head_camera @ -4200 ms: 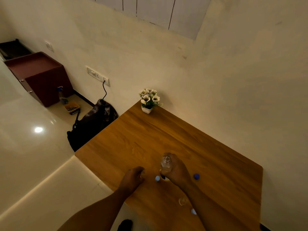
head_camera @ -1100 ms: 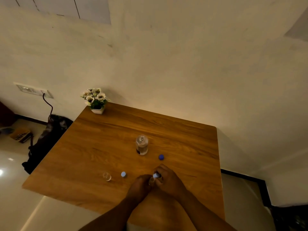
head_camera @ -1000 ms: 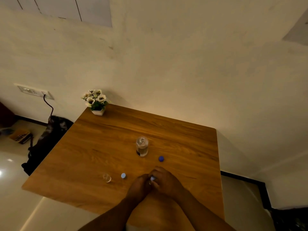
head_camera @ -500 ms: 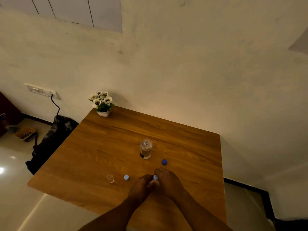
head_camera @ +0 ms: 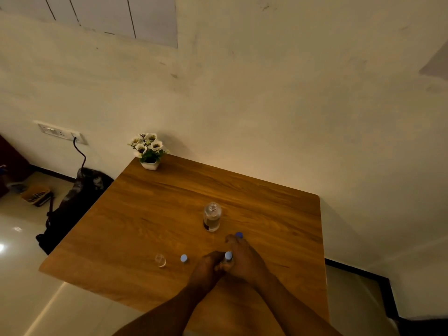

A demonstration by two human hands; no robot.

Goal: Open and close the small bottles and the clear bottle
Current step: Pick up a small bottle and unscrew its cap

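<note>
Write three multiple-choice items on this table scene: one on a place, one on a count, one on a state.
1. Where does the flower pot stand?
A. far left corner of the table
B. near right corner
C. on the floor

2. How many loose blue caps lie on the table?
A. none
B. two
C. five

3. How is the clear bottle?
A. lying down
B. upright, uncapped
C. held in the hands

Key: 1 A, it sits by the wall at that corner. 2 B, one cap left of the hands, one cap beyond them. 3 B, its neck shows open, standing alone.

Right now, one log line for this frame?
phase: capping small bottle | left hand: holds bottle | right hand: on cap | clear bottle: open, upright | loose cap
</note>
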